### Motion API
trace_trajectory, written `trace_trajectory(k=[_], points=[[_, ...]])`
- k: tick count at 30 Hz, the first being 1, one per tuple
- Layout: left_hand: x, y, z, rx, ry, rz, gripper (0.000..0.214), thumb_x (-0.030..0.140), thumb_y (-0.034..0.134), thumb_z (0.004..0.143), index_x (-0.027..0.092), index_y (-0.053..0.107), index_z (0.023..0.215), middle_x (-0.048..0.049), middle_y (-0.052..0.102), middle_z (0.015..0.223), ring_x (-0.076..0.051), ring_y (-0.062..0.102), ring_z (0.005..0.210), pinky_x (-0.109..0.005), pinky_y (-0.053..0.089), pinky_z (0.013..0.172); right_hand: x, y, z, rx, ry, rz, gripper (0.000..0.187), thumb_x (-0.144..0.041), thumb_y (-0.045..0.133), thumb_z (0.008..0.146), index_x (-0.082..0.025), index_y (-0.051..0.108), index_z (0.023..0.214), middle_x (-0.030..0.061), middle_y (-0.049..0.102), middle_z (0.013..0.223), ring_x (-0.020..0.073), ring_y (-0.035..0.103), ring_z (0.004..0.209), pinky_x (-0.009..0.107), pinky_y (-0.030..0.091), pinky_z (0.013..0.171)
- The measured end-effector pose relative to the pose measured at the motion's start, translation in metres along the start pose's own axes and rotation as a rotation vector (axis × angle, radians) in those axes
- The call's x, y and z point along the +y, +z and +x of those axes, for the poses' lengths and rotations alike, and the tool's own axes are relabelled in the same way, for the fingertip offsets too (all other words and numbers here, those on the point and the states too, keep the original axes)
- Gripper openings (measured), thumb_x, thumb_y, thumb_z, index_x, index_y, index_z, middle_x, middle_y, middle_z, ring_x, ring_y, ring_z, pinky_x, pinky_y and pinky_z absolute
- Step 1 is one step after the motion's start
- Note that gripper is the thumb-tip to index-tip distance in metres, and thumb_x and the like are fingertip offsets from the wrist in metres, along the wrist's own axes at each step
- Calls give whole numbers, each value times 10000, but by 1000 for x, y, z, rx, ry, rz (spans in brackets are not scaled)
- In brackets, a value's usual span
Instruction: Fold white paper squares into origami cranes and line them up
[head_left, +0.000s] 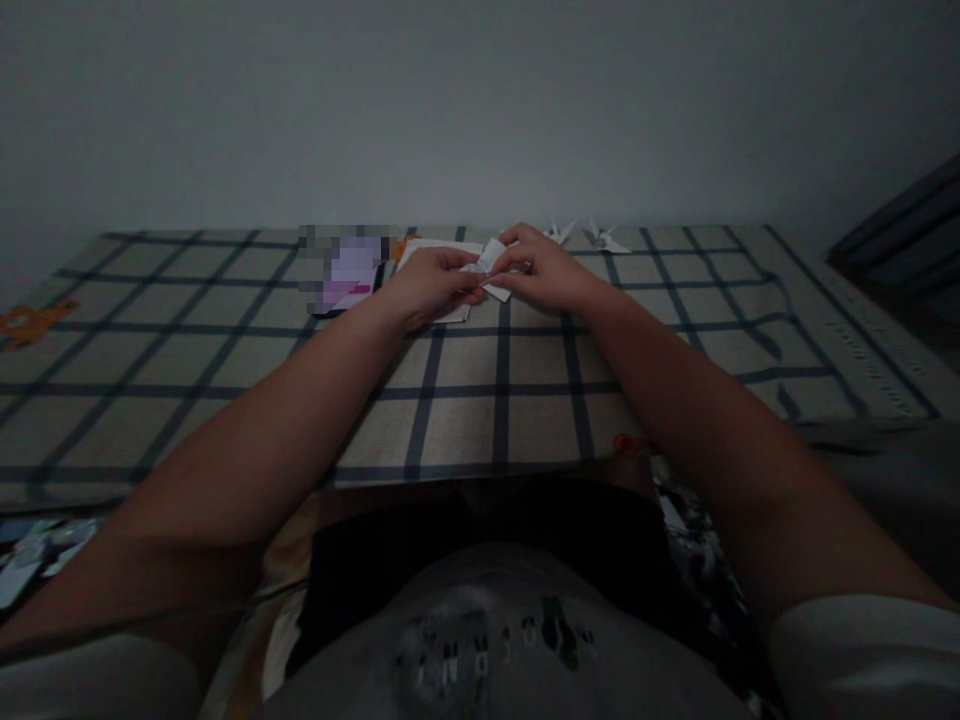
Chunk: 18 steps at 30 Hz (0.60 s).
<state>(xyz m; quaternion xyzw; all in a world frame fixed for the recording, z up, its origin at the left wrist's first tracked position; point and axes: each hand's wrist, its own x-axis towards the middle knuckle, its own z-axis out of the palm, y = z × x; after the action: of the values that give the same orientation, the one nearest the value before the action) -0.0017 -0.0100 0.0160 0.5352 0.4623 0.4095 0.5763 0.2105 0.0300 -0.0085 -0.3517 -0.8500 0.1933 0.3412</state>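
Above the far middle of the table, a small folded piece of white paper (491, 254) is held between both hands. My left hand (431, 285) pinches its left side with thumb and fingers closed. My right hand (544, 268) grips the right side, its fingers bent around the paper. The exact folds are partly hidden by the fingers. Beneath and behind my left hand lie flat white paper sheets (450, 246). Two folded white paper cranes stand past my right hand: one crane (559, 233) close behind it, another crane (609, 239) farther right.
A phone (351, 272) with a lit, blurred screen lies left of the sheets. The table wears a checked cloth (465, 420) and meets a plain wall (480, 110). Orange patterns (37, 322) show at the cloth's left. A dark striped object (900, 230) stands at the right edge.
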Motion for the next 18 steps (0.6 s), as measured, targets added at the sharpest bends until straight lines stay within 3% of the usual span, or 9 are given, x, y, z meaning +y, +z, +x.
trace_trajectory(k=[5, 11, 18], points=[[2, 0, -3, 25, 40, 71, 120, 19, 776, 836, 127, 777, 888, -21, 706, 693, -73, 644, 602, -173, 526, 622, -4, 0, 0, 51, 31, 32, 155, -367, 846, 868, -254, 762, 931, 96, 680, 1278, 313, 615, 1310, 575, 442, 1261], [-7, -1, 3, -20, 64, 37, 104, 60, 779, 791, 114, 781, 880, -56, 772, 824, -80, 698, 687, -203, 593, 746, 1, -2, 1, 24, 68, 20, 115, -336, 839, 874, -244, 774, 893, 88, 673, 1236, 304, 613, 1276, 563, 450, 1239], [-5, -1, -3, -33, 112, 57, 270, 99, 898, 755, 115, 813, 1011, -47, 792, 874, -82, 714, 718, -200, 574, 745, 6, -4, 4, 22, 49, 32, 121, -324, 868, 850, -243, 797, 904, 86, 673, 1239, 300, 619, 1276, 551, 453, 1246]])
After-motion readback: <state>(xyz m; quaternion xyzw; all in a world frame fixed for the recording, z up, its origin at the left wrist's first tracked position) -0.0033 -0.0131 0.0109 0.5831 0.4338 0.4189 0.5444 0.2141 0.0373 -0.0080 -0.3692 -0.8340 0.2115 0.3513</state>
